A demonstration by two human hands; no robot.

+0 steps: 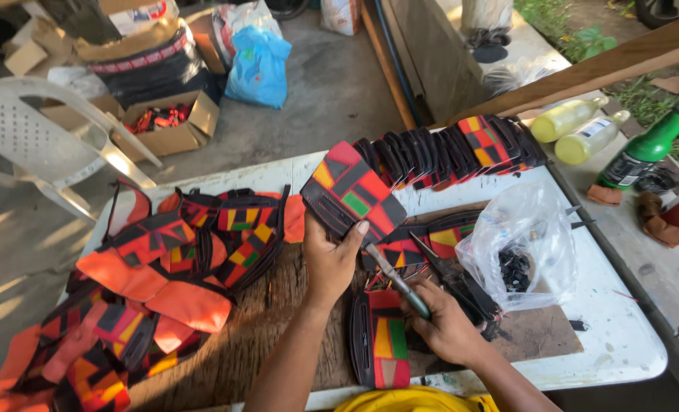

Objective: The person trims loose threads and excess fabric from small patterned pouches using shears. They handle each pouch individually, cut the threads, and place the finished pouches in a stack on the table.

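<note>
The left hand (330, 259) holds up a patchwork pouch (353, 194) in red, black, yellow and green. Its fingers (361, 228) are clamped on the lower edge of the pouch, which is lifted above the middle of the white table (621, 336) and tilted to one side.

The right hand (450, 328) is lower down and nearer to the person. Its fingers are wrapped tight around a thin tool (399, 278) with a grey metal blade and a green handle (it may be a knife or a file, but it is too small to tell). The tip of the tool points up toward the pouch and ends just beside the left thumb.

Under the hands lies a brown wooden board (278, 336) on the table. Another pouch of the same colours (381, 343) lies flat on the board, just beside the right hand. A big pile of orange and patchwork pieces (149, 290) sits on the left. A row of finished pouches (454, 152) leans along the far edge. A clear plastic bag (522, 244) with small black bits inside rests on the right
</note>
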